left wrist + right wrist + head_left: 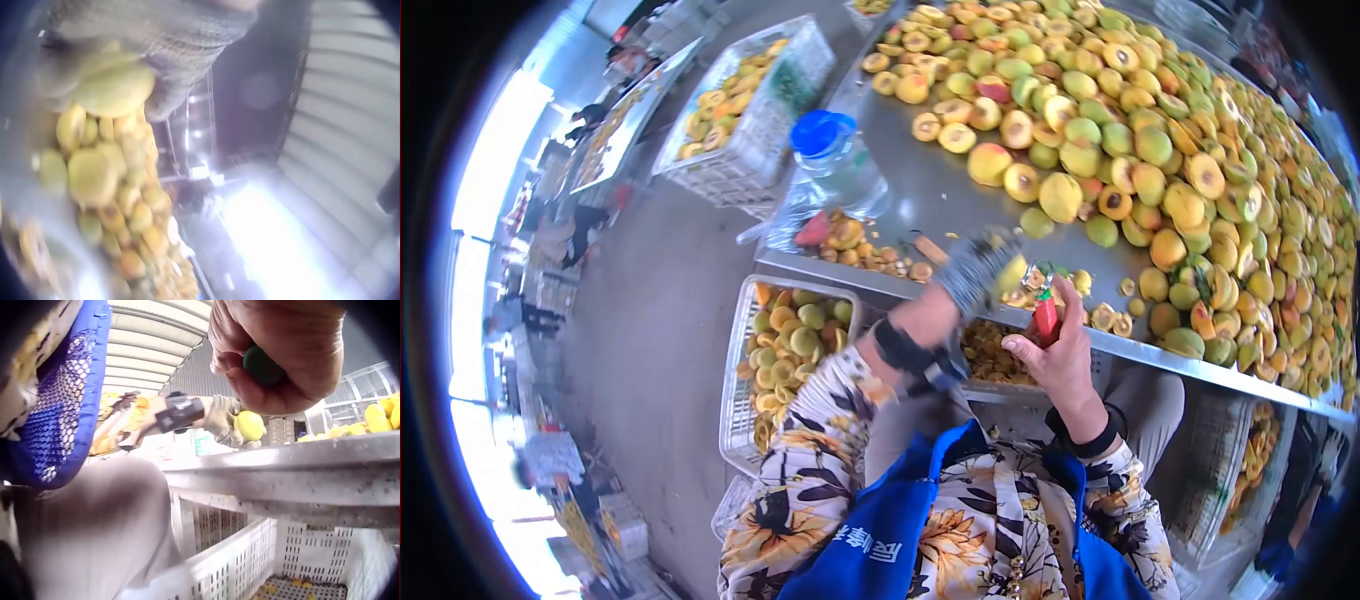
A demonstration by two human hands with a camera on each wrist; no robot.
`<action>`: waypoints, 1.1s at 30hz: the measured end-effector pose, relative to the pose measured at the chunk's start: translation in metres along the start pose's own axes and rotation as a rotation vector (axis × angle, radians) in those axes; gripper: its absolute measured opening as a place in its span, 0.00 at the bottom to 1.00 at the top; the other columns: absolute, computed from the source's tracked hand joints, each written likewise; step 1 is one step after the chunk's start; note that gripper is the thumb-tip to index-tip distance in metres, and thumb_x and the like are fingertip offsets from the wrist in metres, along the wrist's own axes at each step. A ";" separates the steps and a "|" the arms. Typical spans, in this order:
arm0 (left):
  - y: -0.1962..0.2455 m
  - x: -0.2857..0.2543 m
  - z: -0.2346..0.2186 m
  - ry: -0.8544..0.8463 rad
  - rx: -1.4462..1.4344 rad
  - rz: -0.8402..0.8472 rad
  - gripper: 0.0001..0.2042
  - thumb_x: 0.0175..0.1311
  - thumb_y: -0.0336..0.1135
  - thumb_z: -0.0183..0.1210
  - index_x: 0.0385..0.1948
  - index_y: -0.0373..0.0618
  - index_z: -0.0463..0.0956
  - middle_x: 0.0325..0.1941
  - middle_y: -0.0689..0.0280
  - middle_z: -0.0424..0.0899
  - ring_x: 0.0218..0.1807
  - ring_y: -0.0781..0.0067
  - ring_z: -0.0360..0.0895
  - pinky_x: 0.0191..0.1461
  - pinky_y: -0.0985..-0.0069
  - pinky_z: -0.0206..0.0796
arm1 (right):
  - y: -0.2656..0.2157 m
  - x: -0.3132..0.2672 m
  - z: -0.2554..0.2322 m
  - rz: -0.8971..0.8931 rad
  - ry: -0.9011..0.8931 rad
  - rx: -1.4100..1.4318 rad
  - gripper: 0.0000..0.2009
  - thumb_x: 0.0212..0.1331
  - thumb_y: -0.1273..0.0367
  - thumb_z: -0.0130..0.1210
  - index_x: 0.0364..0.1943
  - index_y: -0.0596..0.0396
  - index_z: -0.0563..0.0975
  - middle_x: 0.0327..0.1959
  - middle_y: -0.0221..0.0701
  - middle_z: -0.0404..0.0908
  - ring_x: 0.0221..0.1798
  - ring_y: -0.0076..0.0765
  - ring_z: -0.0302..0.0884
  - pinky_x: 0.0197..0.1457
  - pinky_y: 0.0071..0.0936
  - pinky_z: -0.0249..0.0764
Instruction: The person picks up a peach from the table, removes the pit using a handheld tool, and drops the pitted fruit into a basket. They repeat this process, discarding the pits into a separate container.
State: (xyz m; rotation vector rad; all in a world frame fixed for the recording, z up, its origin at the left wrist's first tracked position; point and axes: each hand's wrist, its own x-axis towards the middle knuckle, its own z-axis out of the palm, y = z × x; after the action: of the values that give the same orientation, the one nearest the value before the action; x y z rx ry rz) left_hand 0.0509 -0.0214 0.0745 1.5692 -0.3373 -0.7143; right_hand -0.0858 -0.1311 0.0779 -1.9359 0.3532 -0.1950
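My left hand [980,272], in a grey glove, holds a yellow-green fruit [1009,274] just over the metal table's near edge; the left wrist view shows the glove [156,44] around the fruit [115,87]. In the right wrist view the gloved hand [223,420] has its fingers round the fruit [249,425]. My bare right hand [1062,350] grips a small tool with a red handle [1047,318], close to the right of the fruit. Its dark green handle end [262,365] pokes out of the curled fingers of the right hand [281,350].
Whole and halved fruits [1120,130] are heaped across the table [920,180]. A blue-lidded plastic jar [837,165] stands at the table's left, near small fruit pieces [870,255]. Crates of fruit stand at left [735,400], upper left [750,165] and below the table [231,556].
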 end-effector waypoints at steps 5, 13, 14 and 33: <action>-0.063 -0.042 0.023 0.201 0.501 0.775 0.14 0.65 0.36 0.39 0.48 0.42 0.66 0.44 0.67 0.74 0.48 0.74 0.69 0.56 0.77 0.57 | -0.009 -0.013 0.005 -0.233 0.047 -0.287 0.35 0.37 0.61 0.65 0.51 0.56 0.61 0.34 0.42 0.74 0.34 0.48 0.74 0.38 0.35 0.71; -0.048 -0.092 0.036 -0.242 -1.113 -0.057 0.20 0.62 0.51 0.42 0.43 0.43 0.69 0.40 0.62 0.75 0.40 0.68 0.74 0.42 0.70 0.70 | -0.024 -0.048 0.006 0.345 -0.219 0.580 0.21 0.49 0.68 0.56 0.46 0.62 0.63 0.19 0.38 0.73 0.19 0.38 0.73 0.23 0.31 0.69; -0.047 -0.095 0.040 -0.114 -1.199 -0.032 0.16 0.62 0.47 0.44 0.42 0.45 0.69 0.40 0.64 0.75 0.41 0.70 0.74 0.44 0.73 0.69 | -0.016 -0.050 0.008 0.355 -0.216 0.577 0.21 0.49 0.68 0.56 0.46 0.62 0.63 0.19 0.38 0.73 0.19 0.38 0.73 0.23 0.31 0.69; -0.056 -0.116 0.079 0.210 -0.615 0.331 0.11 0.59 0.33 0.51 0.41 0.40 0.71 0.39 0.65 0.76 0.40 0.77 0.73 0.43 0.80 0.68 | 0.017 -0.116 0.006 -0.107 -0.001 -0.181 0.14 0.48 0.73 0.51 0.38 0.63 0.64 0.20 0.51 0.72 0.28 0.60 0.72 0.29 0.43 0.67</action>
State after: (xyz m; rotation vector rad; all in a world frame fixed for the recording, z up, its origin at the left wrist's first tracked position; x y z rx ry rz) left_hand -0.0969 -0.0059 0.0491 0.9596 -0.1875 -0.3412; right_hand -0.1959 -0.0926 0.0636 -2.1353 0.2747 -0.2390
